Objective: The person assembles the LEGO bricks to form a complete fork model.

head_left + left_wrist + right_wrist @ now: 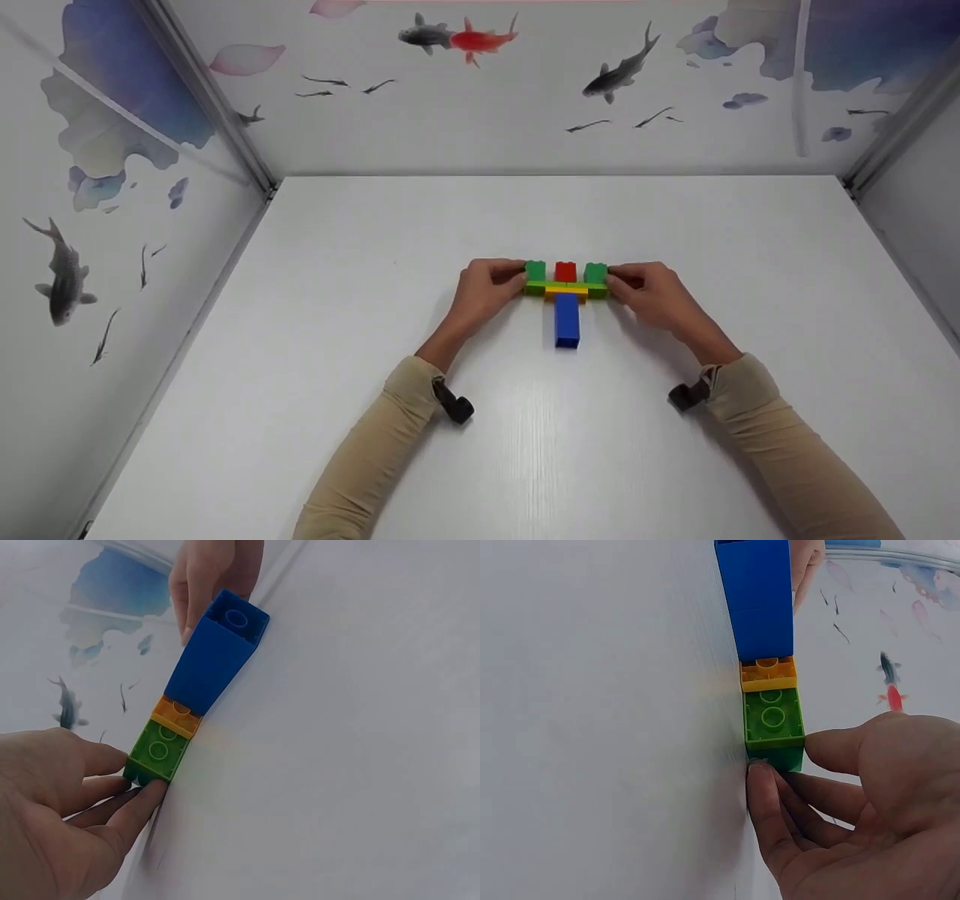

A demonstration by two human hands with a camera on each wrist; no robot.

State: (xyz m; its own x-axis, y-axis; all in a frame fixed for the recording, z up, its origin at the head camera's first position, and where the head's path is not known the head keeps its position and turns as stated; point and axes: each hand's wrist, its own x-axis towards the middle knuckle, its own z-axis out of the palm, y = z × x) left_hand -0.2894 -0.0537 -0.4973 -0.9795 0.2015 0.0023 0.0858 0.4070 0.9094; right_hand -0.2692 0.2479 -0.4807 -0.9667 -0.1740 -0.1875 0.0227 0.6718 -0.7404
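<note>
A toy brick build lies on the white table. Its blue brick stem [567,319] points toward the person, its hollow underside showing in the left wrist view. Beyond it comes a yellow brick [177,715], then a crossbar of lime green bricks [535,289]. Along the far side stand a left green brick [535,271], a red brick [565,272] and a right green brick [596,273]. My left hand [484,289] pinches the build's left end between thumb and fingers. At the opposite end, my right hand [652,292] pinches the green bricks [774,720] likewise.
White panels printed with fish [619,71] and blue washes rise at the back and left of the table [360,240]. Another panel [919,142] borders the right side. A black wrist device [454,405] sits at the left cuff, another [688,396] at the right.
</note>
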